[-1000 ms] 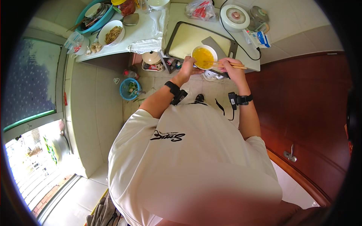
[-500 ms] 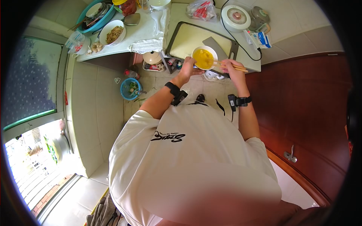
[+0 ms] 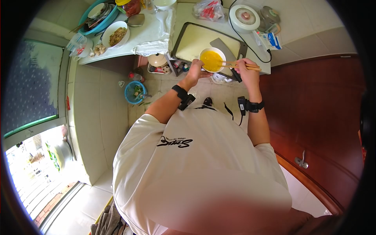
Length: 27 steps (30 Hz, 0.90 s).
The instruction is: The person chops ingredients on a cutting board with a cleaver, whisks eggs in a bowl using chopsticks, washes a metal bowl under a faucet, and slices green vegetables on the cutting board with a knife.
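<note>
A white bowl (image 3: 225,54) of yellow beaten egg (image 3: 210,61) is held by my left hand (image 3: 195,72), which grips its near left rim. My right hand (image 3: 247,72) is closed round a pair of wooden chopsticks (image 3: 231,64), whose tips dip into the egg at the bowl's right side. Under and behind the bowl lies a cutting board (image 3: 196,37) with a dark rim. A cleaver (image 3: 221,45) rests on the board, its blade partly covered by the bowl and its black handle (image 3: 236,75) reaching past the counter's front edge beside my right hand.
Left on the counter stand a bowl of cooked-looking food (image 3: 116,36), a spatula (image 3: 136,20), garlic (image 3: 99,49) and a blue basin of dishes (image 3: 113,17). A white round appliance (image 3: 244,18) with a cord is at the back right. A blue bucket (image 3: 135,93) stands on the floor.
My right hand has shifted slightly right with the chopsticks, uncovering more of the cleaver's handle. The egg's surface looks different. My left hand and the bowl stay nearly in place.
</note>
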Available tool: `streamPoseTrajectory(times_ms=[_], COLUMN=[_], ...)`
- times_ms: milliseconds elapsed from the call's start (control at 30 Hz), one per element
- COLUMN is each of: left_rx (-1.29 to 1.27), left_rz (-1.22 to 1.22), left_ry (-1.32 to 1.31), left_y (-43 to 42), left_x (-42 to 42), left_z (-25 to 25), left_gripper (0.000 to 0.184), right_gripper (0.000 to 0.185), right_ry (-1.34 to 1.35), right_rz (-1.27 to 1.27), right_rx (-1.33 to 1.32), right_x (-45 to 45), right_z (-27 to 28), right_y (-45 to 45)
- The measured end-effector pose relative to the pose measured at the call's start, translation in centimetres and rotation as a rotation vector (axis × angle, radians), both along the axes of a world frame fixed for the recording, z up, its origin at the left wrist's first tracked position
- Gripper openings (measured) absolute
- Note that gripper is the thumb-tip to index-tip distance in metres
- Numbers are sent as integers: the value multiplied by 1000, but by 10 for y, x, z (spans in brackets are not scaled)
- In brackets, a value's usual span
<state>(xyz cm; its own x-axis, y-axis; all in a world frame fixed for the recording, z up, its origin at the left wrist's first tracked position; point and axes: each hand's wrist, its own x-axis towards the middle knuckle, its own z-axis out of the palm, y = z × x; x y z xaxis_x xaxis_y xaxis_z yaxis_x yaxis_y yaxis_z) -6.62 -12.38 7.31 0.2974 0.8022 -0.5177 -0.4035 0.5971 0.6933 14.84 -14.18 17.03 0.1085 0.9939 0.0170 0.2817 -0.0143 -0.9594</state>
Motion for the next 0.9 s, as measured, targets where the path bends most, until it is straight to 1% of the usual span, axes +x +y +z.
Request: streamPoseTrajectory(times_ms=[67,100,167,200,267,300,367,400,467,500,567,600,667,800,867,900], left_rx=[63,63,-1,1,47,44,1,1,27,26,29,29,35,31,54,56], left_rz=[-27,-26,-17,-14,16,17,37,38,29,28,24,25,25,-23,1,1], left_ry=[67,67,-41,-43,95,96,24,22,54,53,58,58,62,-3,48,46], left_y=[-2,0,4,4,-1,-2,-2,-2,-5,-5,-4,-4,-4,-1,-4,-3], left_x=[1,0,0,1,2,1,2,2,2,2,2,2,2,0,2,3], left_z=[4,-2,-15,-8,3,0,-4,-1,4,4,4,3,2,-6,0,-1], left_gripper=[42,42,42,42,43,43,44,44,44,44,44,44,44,44,45,45], right_gripper=[21,21,22,22,24,24,25,25,26,26,27,27,28,28,28,28], right_ry=[-62,-62,84,82,82,83,52,51,194,194,147,147,232,146,200,198], right_rz=[119,120,-53,-50,116,117,-37,-36,96,95,-29,-28,14,78,-31,-31], right_rx=[-213,-213,-58,-56,-193,-195,-99,-99,-168,-169,-117,-117,-133,-109,-62,-59], right_x=[4,3,3,4,5,6,10,9,5,4,2,1,0,-3,-7,-6], right_z=[-5,-9,-18,-19,-21,-26,-36,-35,-36,-37,-40,-40,-40,-42,-36,-34], right_y=[2,2,2,2,-2,-3,-2,-4,-9,-11,-11,-12,-14,-16,-16,-16])
